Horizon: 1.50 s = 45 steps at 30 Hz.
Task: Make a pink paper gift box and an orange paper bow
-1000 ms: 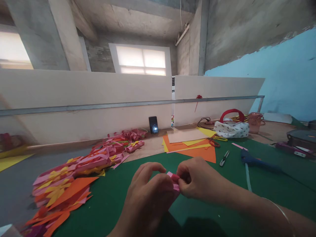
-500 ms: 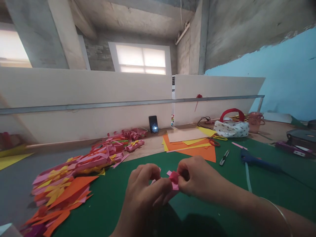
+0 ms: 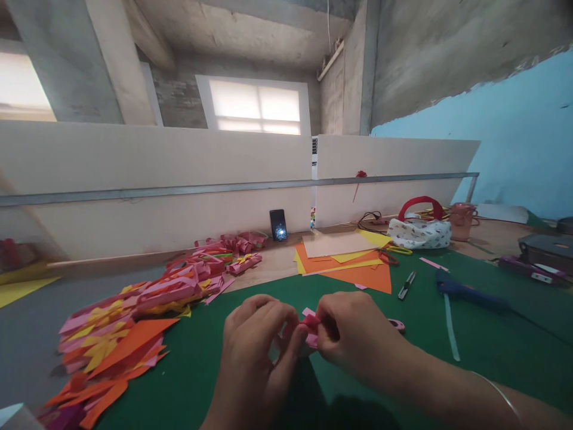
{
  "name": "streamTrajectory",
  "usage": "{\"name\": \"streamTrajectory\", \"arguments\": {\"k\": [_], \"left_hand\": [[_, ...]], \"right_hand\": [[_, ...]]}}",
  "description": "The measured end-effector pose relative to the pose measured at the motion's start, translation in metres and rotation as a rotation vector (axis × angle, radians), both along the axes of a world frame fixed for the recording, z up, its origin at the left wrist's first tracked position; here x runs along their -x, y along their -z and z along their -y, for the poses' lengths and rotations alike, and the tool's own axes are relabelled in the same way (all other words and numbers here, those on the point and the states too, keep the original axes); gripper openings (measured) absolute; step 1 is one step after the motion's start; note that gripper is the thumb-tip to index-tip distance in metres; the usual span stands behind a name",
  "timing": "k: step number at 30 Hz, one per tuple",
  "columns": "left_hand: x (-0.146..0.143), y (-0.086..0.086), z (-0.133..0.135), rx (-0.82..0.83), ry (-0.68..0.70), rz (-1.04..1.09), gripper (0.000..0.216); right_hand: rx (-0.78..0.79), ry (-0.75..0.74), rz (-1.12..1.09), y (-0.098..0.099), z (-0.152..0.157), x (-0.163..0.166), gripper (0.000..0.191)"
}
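Small pieces of pink paper (image 3: 311,339) are pinched between my two hands, just above the green mat (image 3: 188,382). My left hand (image 3: 264,340) is closed on the paper from the left, thumb and forefinger pressing at its edge. From the other side my right hand (image 3: 349,325) grips a darker pink folded bit with thumb and fingertips. Part of the paper is hidden behind my left fingers. Beside my right wrist, a pink-handled tool (image 3: 397,325) shows only its end.
Left lies a heap of pink, orange and yellow paper strips and flowers (image 3: 147,298). Orange sheets (image 3: 358,278), scissors (image 3: 388,258) and a cutter knife (image 3: 407,285) lie ahead. A blue glue gun (image 3: 474,295) is right. A phone (image 3: 278,225) leans on the board behind.
My right hand has shifted slightly left, and my left fingers have closed in over the pink paper. The end of the pink-handled tool now shows beside my right wrist.
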<state>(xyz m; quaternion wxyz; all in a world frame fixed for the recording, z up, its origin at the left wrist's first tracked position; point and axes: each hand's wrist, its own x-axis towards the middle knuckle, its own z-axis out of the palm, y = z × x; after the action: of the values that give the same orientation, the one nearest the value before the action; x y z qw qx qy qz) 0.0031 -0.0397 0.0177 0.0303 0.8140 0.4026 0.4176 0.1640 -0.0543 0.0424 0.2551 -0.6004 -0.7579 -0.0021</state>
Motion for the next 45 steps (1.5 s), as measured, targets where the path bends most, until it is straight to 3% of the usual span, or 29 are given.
{"name": "streamTrajectory", "arguments": {"k": [4, 9, 15, 22, 28, 31, 36, 42, 45], "left_hand": [[-0.001, -0.001, 0.000, 0.162, -0.042, 0.108, 0.006], [0.000, 0.000, -0.003, 0.199, -0.001, 0.043, 0.015], [0.002, 0.003, -0.005, 0.039, -0.187, 0.011, 0.016], [0.004, 0.001, -0.004, -0.316, -0.134, -0.088, 0.015], [0.007, 0.005, -0.002, -0.369, -0.178, -0.126, 0.026], [0.005, 0.006, 0.001, -0.175, -0.200, -0.112, 0.029], [-0.005, -0.001, 0.006, 0.355, -0.145, 0.110, 0.025], [-0.009, -0.005, -0.001, 0.620, 0.046, 0.440, 0.031], [-0.009, -0.001, -0.005, 0.685, 0.065, 0.541, 0.034]], "right_hand": [[-0.025, 0.010, 0.018, 0.007, 0.000, 0.005, 0.010], [-0.227, -0.013, 0.085, 0.019, -0.001, 0.010, 0.014], [-0.426, -0.014, 0.129, 0.026, -0.003, 0.009, 0.014], [-0.594, -0.028, 0.143, 0.029, -0.004, 0.010, 0.017], [-0.650, -0.032, 0.148, 0.031, -0.005, 0.009, 0.023], [-0.692, -0.025, 0.175, 0.034, -0.007, 0.011, 0.028], [-0.827, -0.044, 0.212, 0.041, -0.008, 0.018, 0.031], [-0.843, -0.069, 0.213, 0.041, -0.004, 0.022, 0.033], [-0.853, -0.082, 0.222, 0.041, -0.003, 0.022, 0.031]]}}
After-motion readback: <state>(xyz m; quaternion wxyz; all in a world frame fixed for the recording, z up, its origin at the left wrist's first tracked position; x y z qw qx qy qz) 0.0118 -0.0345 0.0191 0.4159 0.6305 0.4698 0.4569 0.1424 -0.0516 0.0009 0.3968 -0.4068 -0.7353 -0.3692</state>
